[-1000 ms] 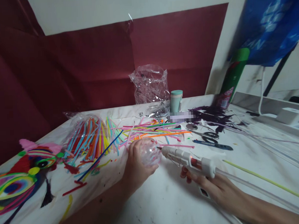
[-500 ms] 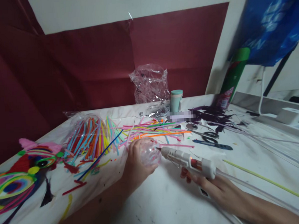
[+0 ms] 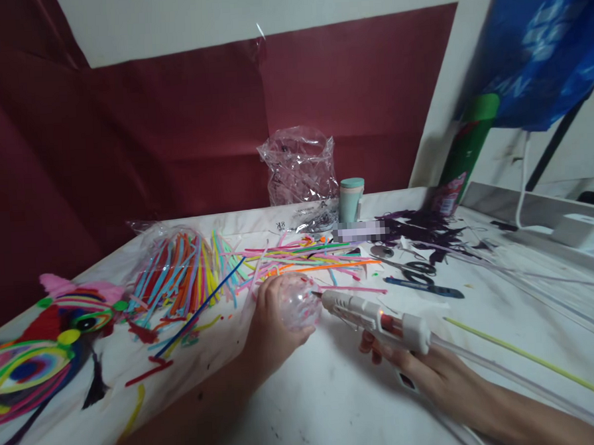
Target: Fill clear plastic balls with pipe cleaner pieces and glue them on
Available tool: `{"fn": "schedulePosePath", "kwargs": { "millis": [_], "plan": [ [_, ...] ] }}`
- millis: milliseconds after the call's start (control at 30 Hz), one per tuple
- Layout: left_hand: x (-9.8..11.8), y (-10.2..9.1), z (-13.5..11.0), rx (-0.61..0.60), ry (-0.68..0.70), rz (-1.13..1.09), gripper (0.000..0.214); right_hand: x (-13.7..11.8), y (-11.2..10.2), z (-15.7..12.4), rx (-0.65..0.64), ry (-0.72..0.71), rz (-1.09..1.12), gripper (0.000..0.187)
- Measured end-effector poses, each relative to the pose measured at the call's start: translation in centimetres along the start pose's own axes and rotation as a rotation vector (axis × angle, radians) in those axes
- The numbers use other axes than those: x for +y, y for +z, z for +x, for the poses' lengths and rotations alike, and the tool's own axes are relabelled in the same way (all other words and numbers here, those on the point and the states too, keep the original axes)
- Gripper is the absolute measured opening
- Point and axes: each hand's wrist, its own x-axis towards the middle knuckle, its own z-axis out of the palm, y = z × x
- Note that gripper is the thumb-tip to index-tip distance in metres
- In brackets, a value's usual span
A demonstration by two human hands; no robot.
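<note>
Hold the clear ball (image 3: 299, 307) steady with the left hand (image 3: 270, 327), best with light pressure, to avoid denting a shell so thin-looking. Bring the nozzle (image 3: 318, 294) of the glue gun (image 3: 359, 312) to one chosen spot, squeeze slowly, then draw away with a small twist to break any string of glue. Take care to hold the left thumb (image 3: 305, 335) well clear of the hot tip, probably the main risk at such close quarters.

Cups the ball from the left, with fingers (image 3: 267, 296) curled along the far side and thumb set low on the near side, pinching it between them. Has it near the middle of the desk (image 3: 307, 408), in front of the loose pipe cleaners (image 3: 313, 256); cannot tell whether resting or raised. Wraps the right hand (image 3: 409, 366) round the gun's handle, with fingers bent close about it; cannot make out the trigger. Aims leftward and away from the body, right at the ball's edge, touching or just short: impossible to tell. Slants both forearms inward from the lower corners.
</note>
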Motion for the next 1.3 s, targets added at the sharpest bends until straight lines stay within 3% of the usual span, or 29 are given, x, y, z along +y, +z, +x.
{"fn": "schedulePosePath", "kwargs": {
  "millis": [500, 1300],
  "plan": [
    [0.2, -0.1, 0.2, -0.003, 0.009, 0.004, 0.081, -1.6, -0.3, 0.5, 0.069, -0.067, 0.034, 0.024],
    [0.5, -0.1, 0.4, 0.007, 0.025, -0.003, 0.076, -2.0, -0.3, 0.4, 0.084, -0.090, 0.101, 0.015]
  ]
}}
